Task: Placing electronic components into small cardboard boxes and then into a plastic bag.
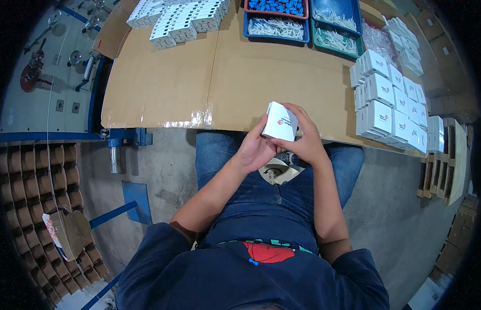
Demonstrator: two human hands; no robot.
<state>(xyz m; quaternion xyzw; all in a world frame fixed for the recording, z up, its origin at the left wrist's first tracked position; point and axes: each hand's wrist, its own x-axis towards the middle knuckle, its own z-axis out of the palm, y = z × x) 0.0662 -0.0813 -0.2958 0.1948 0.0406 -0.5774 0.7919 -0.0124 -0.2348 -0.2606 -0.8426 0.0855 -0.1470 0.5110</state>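
Note:
A small white box [280, 123] with a red and dark print on its face is held between my two hands, just over the near edge of the cardboard-covered table. My left hand [255, 148] grips its left side, the palm turned partly up and the thumb along the edge. Around the right side and far edge wrap the fingers of my right hand [307, 137], with its thumb near the bottom corner. The underside of the box is hidden from view.
Stacked white boxes [385, 106] stand at the table's right edge. At the far side are white units [189, 20] in rows, a red tray [306, 15] of blue parts, and blue trays [245, 35] and a green tray [316, 45] of white parts. Cardboard dividers [31, 191] lie left.

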